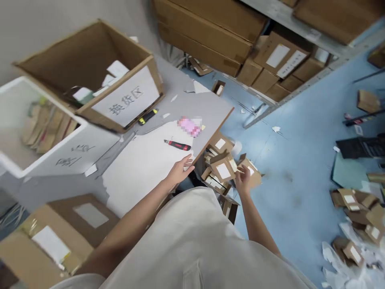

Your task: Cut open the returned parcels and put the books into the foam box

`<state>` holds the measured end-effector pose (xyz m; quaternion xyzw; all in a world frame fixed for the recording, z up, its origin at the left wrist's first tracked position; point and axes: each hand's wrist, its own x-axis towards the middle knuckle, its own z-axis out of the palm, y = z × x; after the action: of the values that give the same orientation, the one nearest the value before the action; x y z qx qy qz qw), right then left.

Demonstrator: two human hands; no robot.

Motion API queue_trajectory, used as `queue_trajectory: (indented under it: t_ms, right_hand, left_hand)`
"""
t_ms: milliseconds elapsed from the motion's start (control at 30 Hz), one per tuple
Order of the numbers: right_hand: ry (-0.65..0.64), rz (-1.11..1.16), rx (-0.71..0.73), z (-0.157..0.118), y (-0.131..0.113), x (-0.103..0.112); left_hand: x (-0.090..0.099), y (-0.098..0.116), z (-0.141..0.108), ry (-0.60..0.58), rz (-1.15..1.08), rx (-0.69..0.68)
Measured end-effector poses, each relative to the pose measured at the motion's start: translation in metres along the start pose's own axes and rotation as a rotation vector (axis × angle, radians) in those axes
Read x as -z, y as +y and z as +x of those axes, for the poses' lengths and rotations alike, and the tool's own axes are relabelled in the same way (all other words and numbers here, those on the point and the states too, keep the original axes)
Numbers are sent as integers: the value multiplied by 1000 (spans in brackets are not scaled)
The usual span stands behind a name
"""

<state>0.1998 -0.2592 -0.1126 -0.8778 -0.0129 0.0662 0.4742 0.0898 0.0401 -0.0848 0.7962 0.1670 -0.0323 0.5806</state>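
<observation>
- Head view: left hand (pixel 179 170) at the desk's (pixel 215 94) near edge, grip empty, fingers apart, beside a cutter (pixel 179 145).
- Right hand (pixel 243 180) at a small box (pixel 254 178) past that edge; cannot tell whether its grip is closed.
- A left-hand sweep might knock the cutter off; a loose hold might drop the box.
- Pink item (pixel 189 126) pixelated; box's contents hidden.
</observation>
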Motion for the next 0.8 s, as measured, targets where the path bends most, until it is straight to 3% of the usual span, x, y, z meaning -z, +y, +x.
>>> queue_trajectory:
  t_ms: [67, 167, 267, 367, 467, 533, 633, 733, 800]
  right_hand:
    - [-300, -113, 159, 29, -26, -29]
    - [-718, -409, 483, 59, -80, -90]
    - [-1017, -784, 759, 56, -144, -164]
    - [-1200, -1024, 951, 14, -209, -244]
    - [-1322, -970, 1143, -57, -263, -318]
    - [-1439, -838, 1237, -110, -291, -362]
    - [-1748, -401, 1046, -183, -320, -419]
    - [-1797, -219, 748, -236, -332, -459]
    - [-1794, -187, 622, -259, -331, -475]
  left_hand:
    - [24, -11, -26, 134, 27, 86]
    - [58, -30, -77, 389, 61, 208]
    - [79, -46, -145, 708, 83, 323]
    - [78, -58, -221, 1123, 146, 472]
    - [56, -66, -285, 1541, 258, 621]
    - [40, -73, -314, 1745, 229, 740]
    - [29, -91, -341, 1906, -229, 853]
    - [33, -115, -356, 1914, -779, 780]
    - [38, -130, -363, 1869, -858, 689]
